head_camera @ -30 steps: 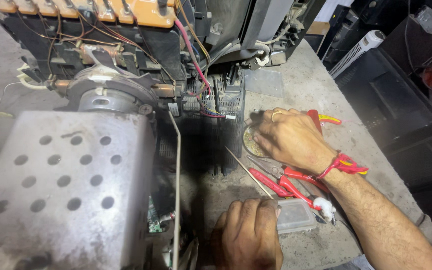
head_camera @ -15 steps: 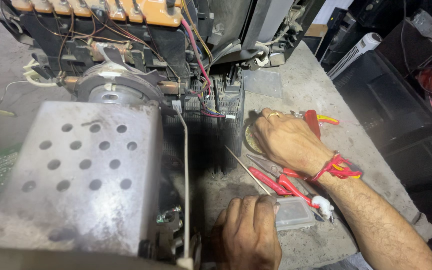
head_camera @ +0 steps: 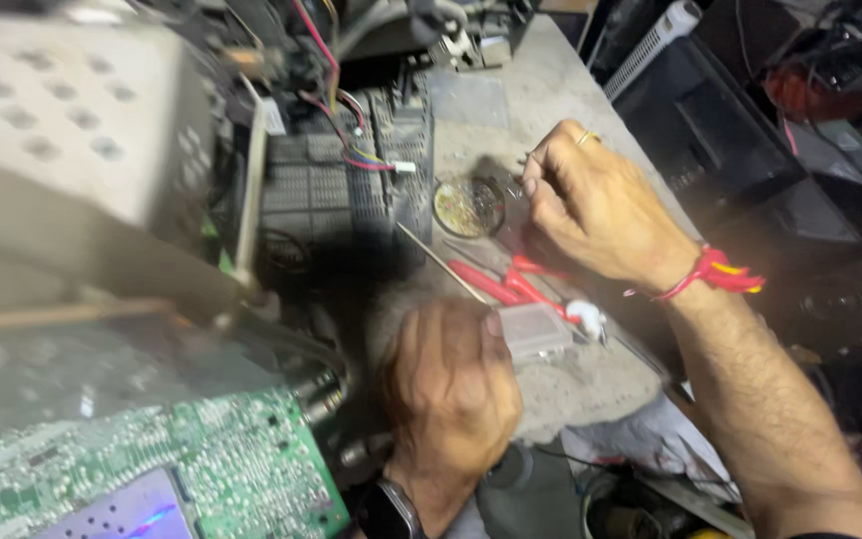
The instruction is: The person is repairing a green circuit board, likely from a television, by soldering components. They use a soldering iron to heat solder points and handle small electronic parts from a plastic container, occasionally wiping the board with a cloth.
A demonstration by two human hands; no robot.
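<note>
My right hand (head_camera: 596, 205) hovers over the bench with a red thread on its wrist. Its fingertips are pinched on a small thin metal piece (head_camera: 531, 165), just right of a round open tin (head_camera: 468, 207). My left hand (head_camera: 451, 389) rests on the bench with curled fingers. Its thumb lies against a small clear plastic box (head_camera: 539, 331). Red-handled tools (head_camera: 496, 284) and a thin metal rod (head_camera: 441, 262) lie between the two hands. The left hand's fingertips are hidden.
An opened electronics chassis fills the left: a perforated metal shield (head_camera: 72, 110), a dark ribbed block with coloured wires (head_camera: 351, 170) and a green circuit board (head_camera: 212, 459). Black casings (head_camera: 750, 130) stand beyond the bench's right edge. Crumpled cloth (head_camera: 641, 444) lies near the front.
The chassis has tipped up towards me, showing the green circuit board. My right hand has lifted off the tin with its fingertips pinched. The left hand stayed by the plastic box.
</note>
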